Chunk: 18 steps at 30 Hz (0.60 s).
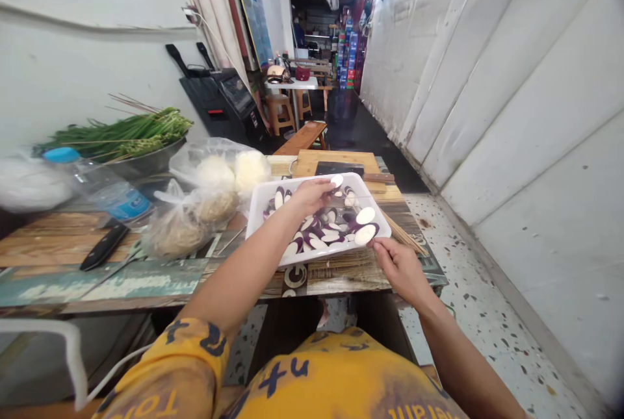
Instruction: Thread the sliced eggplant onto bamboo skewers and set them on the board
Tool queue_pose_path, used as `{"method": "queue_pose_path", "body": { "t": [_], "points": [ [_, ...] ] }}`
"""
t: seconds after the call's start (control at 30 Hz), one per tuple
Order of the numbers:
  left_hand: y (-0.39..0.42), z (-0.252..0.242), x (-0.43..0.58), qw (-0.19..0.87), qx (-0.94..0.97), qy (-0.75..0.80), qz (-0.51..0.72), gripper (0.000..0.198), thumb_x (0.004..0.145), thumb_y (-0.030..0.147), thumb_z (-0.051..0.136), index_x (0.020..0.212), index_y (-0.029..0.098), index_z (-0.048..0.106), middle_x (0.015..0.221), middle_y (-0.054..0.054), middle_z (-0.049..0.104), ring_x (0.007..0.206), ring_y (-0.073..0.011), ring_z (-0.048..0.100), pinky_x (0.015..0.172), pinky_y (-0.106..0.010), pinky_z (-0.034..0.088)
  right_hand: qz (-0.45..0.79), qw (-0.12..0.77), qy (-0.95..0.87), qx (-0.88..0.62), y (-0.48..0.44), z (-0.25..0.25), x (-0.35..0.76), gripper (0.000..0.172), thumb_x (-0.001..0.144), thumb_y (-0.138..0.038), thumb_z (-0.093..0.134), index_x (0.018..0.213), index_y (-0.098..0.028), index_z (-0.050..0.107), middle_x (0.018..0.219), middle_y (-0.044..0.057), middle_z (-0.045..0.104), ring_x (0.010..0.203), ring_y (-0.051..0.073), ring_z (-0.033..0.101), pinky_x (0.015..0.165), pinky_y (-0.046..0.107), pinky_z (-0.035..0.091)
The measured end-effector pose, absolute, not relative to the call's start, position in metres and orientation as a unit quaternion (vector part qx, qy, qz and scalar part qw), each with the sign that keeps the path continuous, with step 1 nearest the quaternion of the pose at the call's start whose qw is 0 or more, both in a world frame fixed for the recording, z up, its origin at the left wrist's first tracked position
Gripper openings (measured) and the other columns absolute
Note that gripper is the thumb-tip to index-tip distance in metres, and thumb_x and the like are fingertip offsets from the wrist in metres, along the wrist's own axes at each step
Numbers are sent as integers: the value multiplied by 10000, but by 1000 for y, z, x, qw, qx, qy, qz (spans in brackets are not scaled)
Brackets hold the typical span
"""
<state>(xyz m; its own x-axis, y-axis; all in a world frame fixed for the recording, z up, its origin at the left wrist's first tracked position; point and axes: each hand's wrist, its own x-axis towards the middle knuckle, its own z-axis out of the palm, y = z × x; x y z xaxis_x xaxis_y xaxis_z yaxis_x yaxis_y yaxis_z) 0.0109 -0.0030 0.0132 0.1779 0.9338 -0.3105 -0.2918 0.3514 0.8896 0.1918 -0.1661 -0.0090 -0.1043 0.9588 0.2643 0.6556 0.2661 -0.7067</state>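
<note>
A white plastic tray (258, 211) full of purple-skinned eggplant slices (319, 237) stands on the table in front of me. Over its far side my left hand (314, 195) pinches one pale eggplant slice (337, 180). At the tray's near right corner my right hand (398, 269) is closed on the end of a thin skewer, which is mostly hidden. Two eggplant slices (365, 234) are lined up on this skewer just beyond my right fingers. Loose bamboo skewers (407, 237) lie to the right of the tray.
Behind the tray, a cleaver (340, 169) rests on a wooden cutting board (336, 158). To the left are bagged vegetables (214, 175), a water bottle (114, 195), a black-handled knife (104, 247) and a metal bowl of greens (141, 156). A white wall (511, 114) runs along the right.
</note>
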Motion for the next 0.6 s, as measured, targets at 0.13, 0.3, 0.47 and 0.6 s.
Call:
{"method": "queue_pose_path", "body": {
  "t": [0.13, 0.3, 0.47, 0.6],
  "points": [
    [-5, 17, 11, 695, 322, 456, 453, 186, 669, 10, 626, 814, 126, 606, 642, -28, 621, 556, -95, 584, 512, -190, 467, 214, 344, -711, -574, -166, -9, 189, 306, 873, -310, 357, 873, -170, 629, 636, 30, 590, 567, 149, 522, 478, 222, 334],
    [-4, 13, 10, 688, 360, 466, 424, 170, 620, -23, 614, 700, 121, 575, 613, -25, 614, 586, -121, 603, 614, -262, 497, 213, 344, -710, -576, -167, -10, 188, 312, 872, -300, 358, 890, -163, 638, 615, 26, 577, 560, 146, 513, 481, 219, 328],
    [1, 4, 11, 600, 411, 507, 463, 164, 570, 10, 663, 669, 123, 596, 588, 1, 603, 514, -77, 556, 598, -216, 476, 215, 340, -714, -573, -168, -9, 188, 306, 874, -293, 365, 904, -163, 639, 625, 24, 581, 550, 139, 500, 479, 217, 321],
    [-2, 6, 11, 679, 381, 438, 450, 190, 601, 20, 671, 734, 116, 576, 698, -53, 651, 617, -131, 626, 655, -283, 518, 214, 335, -718, -571, -170, -8, 187, 306, 877, -287, 365, 915, -158, 639, 619, 20, 576, 537, 131, 489, 482, 216, 314]
  ]
}}
